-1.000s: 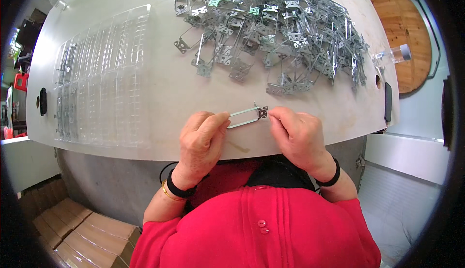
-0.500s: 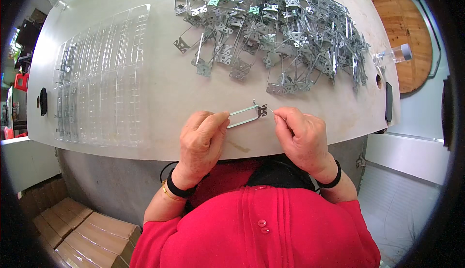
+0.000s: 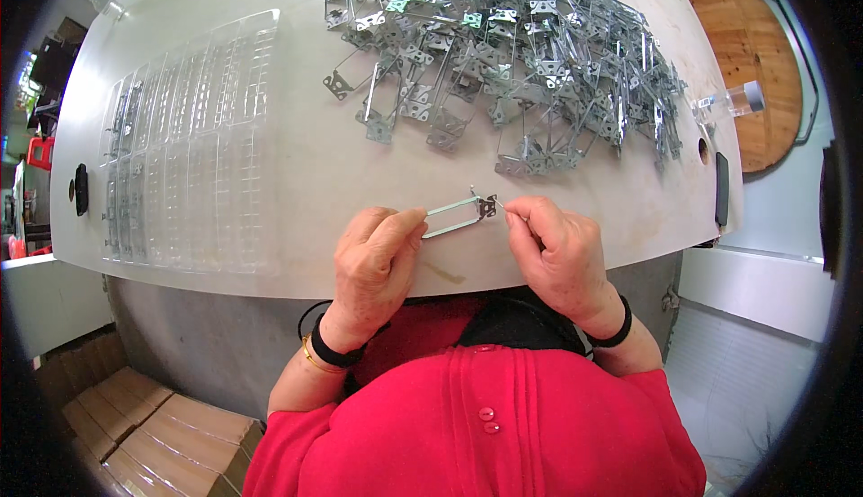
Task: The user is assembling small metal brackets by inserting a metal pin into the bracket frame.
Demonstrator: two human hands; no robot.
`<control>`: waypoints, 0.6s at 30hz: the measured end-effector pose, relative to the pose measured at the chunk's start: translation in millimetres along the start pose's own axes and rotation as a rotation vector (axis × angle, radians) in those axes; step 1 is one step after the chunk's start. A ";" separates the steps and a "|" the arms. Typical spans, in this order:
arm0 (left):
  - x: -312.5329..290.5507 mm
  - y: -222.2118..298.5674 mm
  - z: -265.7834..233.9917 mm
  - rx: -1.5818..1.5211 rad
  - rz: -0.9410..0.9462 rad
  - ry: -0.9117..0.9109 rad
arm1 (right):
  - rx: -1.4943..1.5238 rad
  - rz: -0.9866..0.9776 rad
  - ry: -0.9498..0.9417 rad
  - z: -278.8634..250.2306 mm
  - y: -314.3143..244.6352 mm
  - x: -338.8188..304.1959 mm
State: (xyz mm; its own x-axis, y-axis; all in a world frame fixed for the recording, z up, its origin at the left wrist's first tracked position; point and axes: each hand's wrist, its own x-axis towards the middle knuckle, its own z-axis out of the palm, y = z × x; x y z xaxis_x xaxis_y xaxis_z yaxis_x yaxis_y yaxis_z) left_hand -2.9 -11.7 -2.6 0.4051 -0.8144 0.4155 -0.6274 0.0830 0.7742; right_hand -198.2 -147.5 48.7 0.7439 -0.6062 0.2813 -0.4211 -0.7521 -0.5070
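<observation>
Between thumb and fingers, my left hand (image 3: 378, 250) pinches one end of a thin metal bracket (image 3: 452, 218). The bracket has two long parallel arms and a dark, pierced plate at its right end, held above the table's near part. My right hand (image 3: 559, 250) is closed in a pinch on a thin pin-like metal piece (image 3: 505, 205), whose tip reaches the bracket's plate. Whether the tip passes through a hole is too small to tell. Beyond both hands lies a large heap of similar metal brackets (image 3: 503, 57).
Clear plastic trays (image 3: 193, 146) lie at the left of the white table (image 3: 315, 164), with metal parts in their left columns. A clear bottle (image 3: 733, 102) lies at the right edge. Cardboard boxes (image 3: 162, 425) stand on the floor at lower left.
My right hand has shifted very slightly left, toward the bracket's plate. The left hand and the bracket are almost still.
</observation>
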 end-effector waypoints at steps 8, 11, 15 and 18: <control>-0.1 0.3 -0.3 0.002 -0.002 -0.006 | 0.019 0.018 -0.007 0.7 0.6 -0.8; -0.2 0.5 -0.1 0.002 -0.004 -0.003 | 0.019 0.038 -0.003 0.4 0.6 -0.1; -0.8 -0.4 0.4 0.007 -0.008 -0.007 | 0.015 0.037 0.008 1.0 0.3 1.1; 0.0 1.1 -0.3 0.000 -0.008 -0.008 | 0.044 0.056 -0.003 0.7 -0.7 0.7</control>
State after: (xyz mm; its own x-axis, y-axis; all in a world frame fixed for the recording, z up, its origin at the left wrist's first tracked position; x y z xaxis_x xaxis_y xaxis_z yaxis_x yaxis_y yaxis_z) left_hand -3.4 -11.4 -1.6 0.4049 -0.8196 0.4053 -0.6238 0.0765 0.7778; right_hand -197.0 -147.2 48.6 0.7213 -0.6463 0.2491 -0.4388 -0.7047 -0.5576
